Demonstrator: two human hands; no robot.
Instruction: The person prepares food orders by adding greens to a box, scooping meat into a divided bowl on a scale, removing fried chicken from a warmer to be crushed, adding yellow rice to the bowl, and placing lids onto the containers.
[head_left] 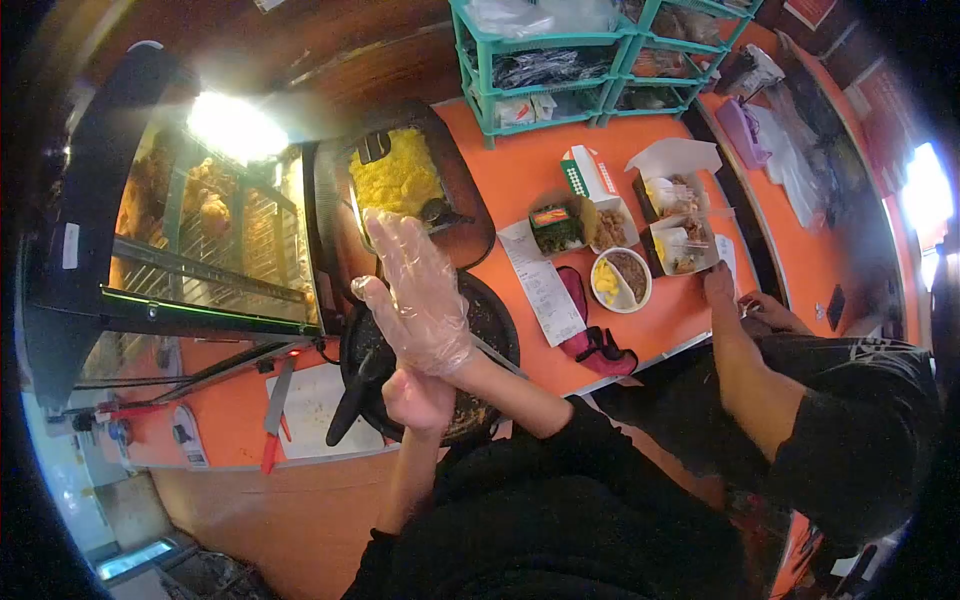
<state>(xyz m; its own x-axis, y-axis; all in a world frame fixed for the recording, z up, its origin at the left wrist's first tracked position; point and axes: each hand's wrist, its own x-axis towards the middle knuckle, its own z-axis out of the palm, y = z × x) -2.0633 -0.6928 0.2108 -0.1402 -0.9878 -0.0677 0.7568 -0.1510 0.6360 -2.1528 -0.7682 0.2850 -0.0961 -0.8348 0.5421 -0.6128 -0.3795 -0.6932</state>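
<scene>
My right hand wears a clear plastic glove and is raised over a dark round pan, its fingers stretched out. At its wrist, my left hand is bare and closed on the cuff of the plastic glove; some of its fingers are hidden behind the right wrist. Brown food bits lie in the pan, and a black handle sticks out over its left rim. Beyond my hands is a tray of yellow rice with a dark utensil in it.
A lit glass food warmer stands left, with a red-handled knife and white board below. Right are a bowl, open food boxes and a receipt. A co-worker's hand is by the boxes; green shelves stand behind.
</scene>
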